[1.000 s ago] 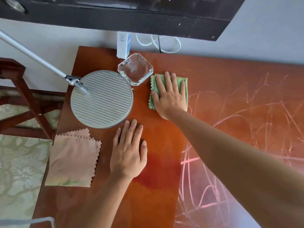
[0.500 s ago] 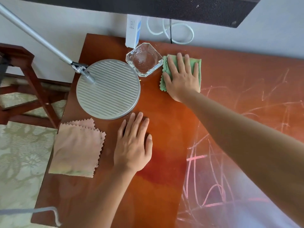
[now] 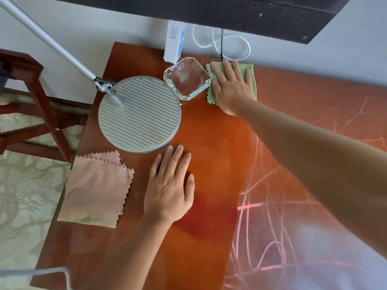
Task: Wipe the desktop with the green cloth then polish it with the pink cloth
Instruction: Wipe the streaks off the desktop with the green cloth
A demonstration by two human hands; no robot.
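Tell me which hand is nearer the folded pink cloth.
Left. The left hand rests flat on the desktop just beside the folded pink cloth; the right hand presses the green cloth far across.

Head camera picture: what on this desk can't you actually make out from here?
- Green cloth: its middle is covered by the right hand pressing flat on it.
- Desktop: its right and near parts run past the frame edge, and glare washes out the lower right.
- White box: print too small to read; its top is hidden by the dark speaker-like bar.
- Lamp arm: cut off at the upper left edge.
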